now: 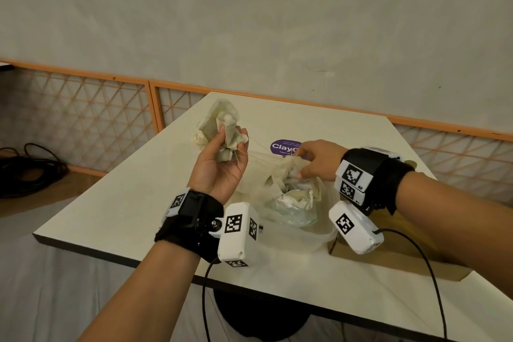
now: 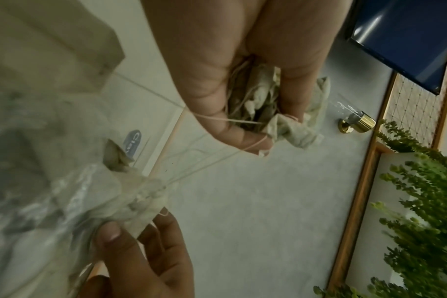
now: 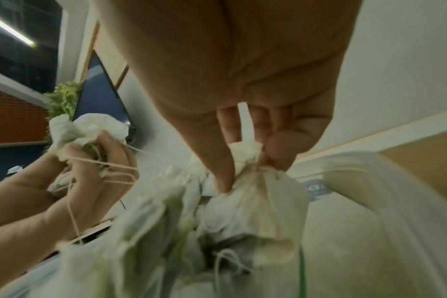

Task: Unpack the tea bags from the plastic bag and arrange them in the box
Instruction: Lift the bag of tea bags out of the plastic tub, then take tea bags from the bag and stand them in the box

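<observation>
Pale walls and an orange-framed lattice partition (image 1: 83, 108) are seen behind a cream table (image 1: 116, 203), with coiled black cables (image 1: 30, 169) left on the floor at far left. Moving rightward, the left hand (image 1: 222, 164) is held palm-up above the table, its fingers curled round a crumpled clump of tea bags (image 1: 219, 128) raised clear of the surface. Thin strings (image 1: 266, 154) are stretched from that clump across to the right, toward the heap of tea bags in the plastic bag (image 1: 288, 203), which is set inside a clear tub (image 1: 313, 233) near the table's front edge. A purple sticker (image 1: 283, 146) is partly hidden beyond it. Above the heap the right hand (image 1: 319, 159) is lowered, thumb and fingertips pinching the top of one tea bag (image 3: 245, 173), as the right wrist view shows. A cardboard box (image 1: 388, 258) lies further right, under the right forearm and touching or nearly touching the tub. The coming move is judged to turn on the strings: the lifted clump is tethered to the heap along a left-to-right line, so the two hands would have to be drawn apart along it. The heap lies directly beneath the right hand, the nearer of the two, and lower right of the left.
</observation>
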The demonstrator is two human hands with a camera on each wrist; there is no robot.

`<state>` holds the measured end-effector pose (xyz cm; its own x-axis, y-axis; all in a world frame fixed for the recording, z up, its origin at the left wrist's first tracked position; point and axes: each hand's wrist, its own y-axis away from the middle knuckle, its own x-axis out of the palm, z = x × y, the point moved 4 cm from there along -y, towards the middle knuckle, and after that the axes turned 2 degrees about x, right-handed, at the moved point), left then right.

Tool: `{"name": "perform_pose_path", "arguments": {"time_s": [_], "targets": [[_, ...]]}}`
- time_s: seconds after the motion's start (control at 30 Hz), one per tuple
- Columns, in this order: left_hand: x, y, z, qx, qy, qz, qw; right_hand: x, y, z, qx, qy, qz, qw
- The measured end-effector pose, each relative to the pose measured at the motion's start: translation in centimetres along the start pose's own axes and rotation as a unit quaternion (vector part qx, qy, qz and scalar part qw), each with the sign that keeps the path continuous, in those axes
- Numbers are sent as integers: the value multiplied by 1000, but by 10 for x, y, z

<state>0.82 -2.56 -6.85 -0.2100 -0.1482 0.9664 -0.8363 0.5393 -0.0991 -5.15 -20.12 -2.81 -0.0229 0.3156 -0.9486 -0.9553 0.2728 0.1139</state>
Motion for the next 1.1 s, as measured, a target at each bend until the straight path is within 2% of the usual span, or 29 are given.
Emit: {"name": "perform_pose_path", "arguments": {"time_s": [0.07, 0.13, 0.2, 0.27, 0.33, 0.4, 0.53, 0.73, 0.93, 1.1], "targets": [[0, 0, -2, 9, -19, -7, 1000, -6, 2, 7, -25, -8, -57, 998], [2, 1, -5, 10, -30, -5, 999, -12, 10, 23, -101, -52, -106, 988], [3, 2, -7, 12, -35, -2, 999, -11, 21, 44, -168, -95, -73, 978], [6, 4, -8, 13, -40, 3, 999, -1, 27, 62, -194, -109, 1, 975], [11, 6, -12, 17, -43, 16, 999, 12, 27, 69, -179, -118, 67, 974], [14, 6, -22, 27, -33, 33, 999, 22, 21, 66, -130, -119, 99, 979], [12, 4, -48, 40, 15, 50, 998, 17, 14, 53, -60, -79, 79, 992], [15, 1, -50, 23, 40, 62, 997, 13, 25, 77, -118, -111, 98, 982], [43, -1, -28, -18, 50, 101, 993, 26, 19, 102, -128, 9, 88, 988], [61, -3, -14, -24, 40, 98, 994, 17, 14, 92, -107, -66, 33, 992]]}}
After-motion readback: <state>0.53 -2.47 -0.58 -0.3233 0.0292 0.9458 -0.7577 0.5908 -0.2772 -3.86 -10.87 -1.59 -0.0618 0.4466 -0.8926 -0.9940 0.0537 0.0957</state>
